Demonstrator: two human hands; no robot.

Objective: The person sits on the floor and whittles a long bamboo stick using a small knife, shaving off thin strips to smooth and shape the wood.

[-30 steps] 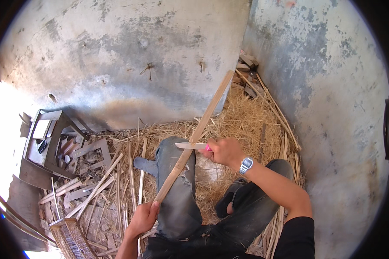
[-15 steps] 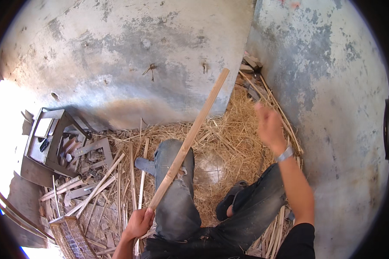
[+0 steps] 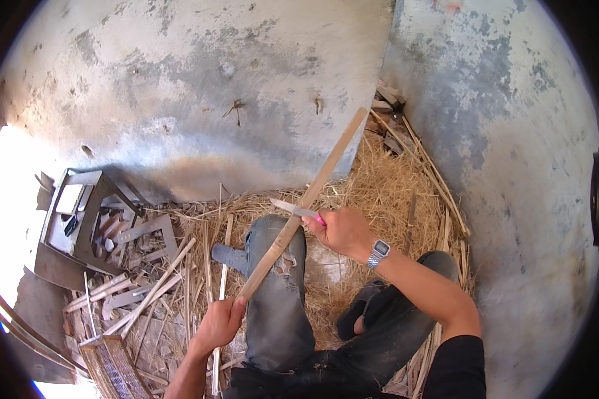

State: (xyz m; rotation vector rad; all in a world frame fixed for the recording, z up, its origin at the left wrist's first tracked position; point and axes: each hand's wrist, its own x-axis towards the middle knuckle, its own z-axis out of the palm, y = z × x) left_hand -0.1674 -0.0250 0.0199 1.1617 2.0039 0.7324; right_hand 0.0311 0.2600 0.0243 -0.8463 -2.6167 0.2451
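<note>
Seated person holding a bamboo strip (image 3: 304,199) and a knife (image 3: 293,209) over straw (image 3: 386,193).
The left hand (image 3: 221,322), lower centre of the frame, is wrapped around the strip's lower end; the strip slants up across the left knee (image 3: 276,246) toward the upper centre, against the grey wall (image 3: 199,86). The right hand (image 3: 343,231), at centre, is clenched on the pink-handled knife, its blade lying against the strip. Cut slats (image 3: 146,292) lie at lower left.

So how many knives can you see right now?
1. A knife with a pink handle is gripped in the right hand, its blade laid against the long bamboo strip that the left hand holds. Others may be hidden in the straw.
</note>
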